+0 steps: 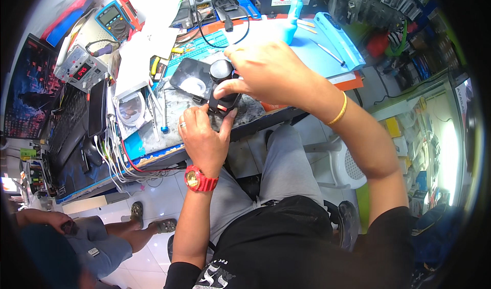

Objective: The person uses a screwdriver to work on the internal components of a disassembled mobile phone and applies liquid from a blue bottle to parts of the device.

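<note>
Both hands grip a small black device (223, 92) at the bench's (163, 135) front edge: left hand (203, 135) pinches its lower end; right hand (263, 74) clasps its top; it looks light, rigid and fragile, best held by its sides.

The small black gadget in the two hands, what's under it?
Under the black gadget lies the worn grey work mat. The left hand and right hand cover the spot directly below, so anything there stays hidden.

A cluttered workbench (169, 148) carries a blue mat (317, 54), multimeter (115, 19), keyboard (66, 125) and cables (115, 161).
</note>
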Available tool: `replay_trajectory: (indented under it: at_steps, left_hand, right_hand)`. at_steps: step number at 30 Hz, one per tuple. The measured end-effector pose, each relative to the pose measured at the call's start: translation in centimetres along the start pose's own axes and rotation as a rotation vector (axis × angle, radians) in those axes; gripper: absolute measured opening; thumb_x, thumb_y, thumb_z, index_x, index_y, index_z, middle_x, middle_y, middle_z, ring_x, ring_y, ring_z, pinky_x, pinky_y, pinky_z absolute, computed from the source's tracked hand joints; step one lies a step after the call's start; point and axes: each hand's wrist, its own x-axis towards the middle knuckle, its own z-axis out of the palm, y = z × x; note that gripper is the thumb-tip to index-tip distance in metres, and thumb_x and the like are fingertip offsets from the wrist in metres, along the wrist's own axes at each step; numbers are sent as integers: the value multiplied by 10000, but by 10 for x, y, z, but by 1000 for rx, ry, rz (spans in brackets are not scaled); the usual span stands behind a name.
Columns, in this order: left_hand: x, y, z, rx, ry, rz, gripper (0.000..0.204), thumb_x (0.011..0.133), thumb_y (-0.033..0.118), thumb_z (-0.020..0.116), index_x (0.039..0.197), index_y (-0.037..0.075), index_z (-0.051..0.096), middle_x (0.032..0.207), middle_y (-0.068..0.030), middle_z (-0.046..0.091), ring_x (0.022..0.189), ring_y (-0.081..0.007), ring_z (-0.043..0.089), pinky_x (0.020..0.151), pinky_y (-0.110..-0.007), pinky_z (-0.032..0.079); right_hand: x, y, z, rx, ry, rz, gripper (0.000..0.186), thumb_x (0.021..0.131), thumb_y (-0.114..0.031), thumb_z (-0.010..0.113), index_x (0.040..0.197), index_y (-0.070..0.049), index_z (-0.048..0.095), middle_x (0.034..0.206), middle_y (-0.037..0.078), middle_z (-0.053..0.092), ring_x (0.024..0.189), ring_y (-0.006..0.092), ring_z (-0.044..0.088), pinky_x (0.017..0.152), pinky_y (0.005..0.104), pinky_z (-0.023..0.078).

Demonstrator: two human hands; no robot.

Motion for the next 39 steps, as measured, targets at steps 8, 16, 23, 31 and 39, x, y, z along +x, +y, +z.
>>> replay_trajectory:
  at_steps: [8, 16, 23, 31, 39]
  left_hand:
    - [0, 2, 1, -4, 14, 31, 545, 894, 396, 924, 1133, -41, 704, 1136, -189, 649, 1096, -405, 631, 961, -519, 494]
    - [-1, 1, -1, 4, 2, 32, 515, 922, 377, 915, 1099, -35, 661, 1133, -200, 632, 1074, -409, 626, 937, -513, 495]
    - [1, 0, 0, 33, 5, 71, 534, 933, 389, 905, 1082, -50, 642, 1094, -204, 614, 1033, -412, 620, 911, -512, 492]
    - [1, 0, 0, 33, 7, 80, 523, 931, 381, 909, 1073, -44, 640, 1076, -197, 607, 1008, -402, 614, 898, -507, 489]
    - [0, -1, 0, 31, 7, 75, 517, 924, 367, 917, 1075, -43, 640, 1078, -196, 608, 1002, -396, 614, 894, -498, 490]
  right_hand:
    - [-101, 38, 58, 179, 347, 485, 205, 1044, -231, 749, 960, -45, 764, 876, 139, 775, 780, 386, 737, 705, 456, 584]
    - [-112, 43, 91, 58, 497, 407, 124, 984, -165, 788, 920, -62, 763, 920, 107, 793, 798, 334, 740, 725, 428, 585]
    - [-112, 45, 92, 112, 541, 384, 124, 975, -165, 796, 914, -63, 764, 882, 95, 772, 773, 329, 720, 718, 420, 578]
    - [-113, 45, 92, 102, 547, 391, 126, 979, -171, 797, 917, -66, 767, 877, 95, 766, 774, 329, 718, 705, 423, 578]
    - [-113, 45, 93, 98, 561, 388, 123, 976, -177, 802, 926, -68, 776, 906, 90, 785, 795, 330, 726, 737, 417, 586]
